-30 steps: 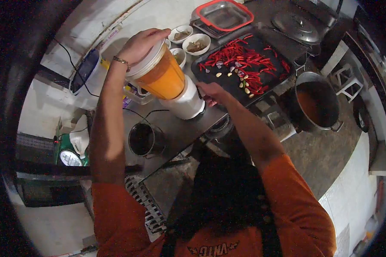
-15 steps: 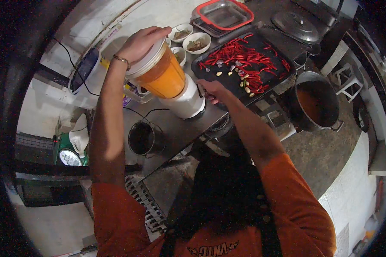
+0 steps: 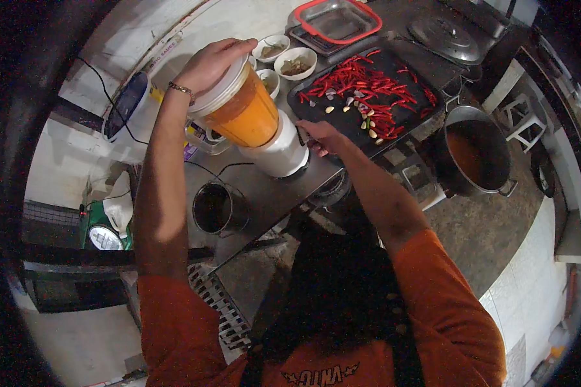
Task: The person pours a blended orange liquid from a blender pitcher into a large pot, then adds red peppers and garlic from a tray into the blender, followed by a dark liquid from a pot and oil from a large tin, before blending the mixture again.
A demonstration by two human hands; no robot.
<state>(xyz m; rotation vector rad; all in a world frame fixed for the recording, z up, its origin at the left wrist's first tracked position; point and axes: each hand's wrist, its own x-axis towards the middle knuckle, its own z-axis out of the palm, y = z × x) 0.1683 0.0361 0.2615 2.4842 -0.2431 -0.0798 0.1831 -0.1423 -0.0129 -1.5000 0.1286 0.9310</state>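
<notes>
A blender stands on the metal counter, its clear jug (image 3: 242, 116) filled with an orange purée and capped by a pale lid (image 3: 223, 90). My left hand (image 3: 210, 64), with a bracelet at the wrist, lies flat over that lid, fingers stretched out. Below the jug is the white blender base (image 3: 279, 153). My right hand (image 3: 321, 137) is closed at the base's right side, on a small black knob (image 3: 301, 135) that the fingers partly hide.
Red chillies (image 3: 361, 84) and peeled garlic cloves (image 3: 372, 126) lie on a black tray (image 3: 310, 116). Behind are small white bowls (image 3: 297, 63) and a red-rimmed container (image 3: 339, 22). A metal pot (image 3: 216, 208) sits nearer; a large pot (image 3: 474, 151) of reddish liquid stands right.
</notes>
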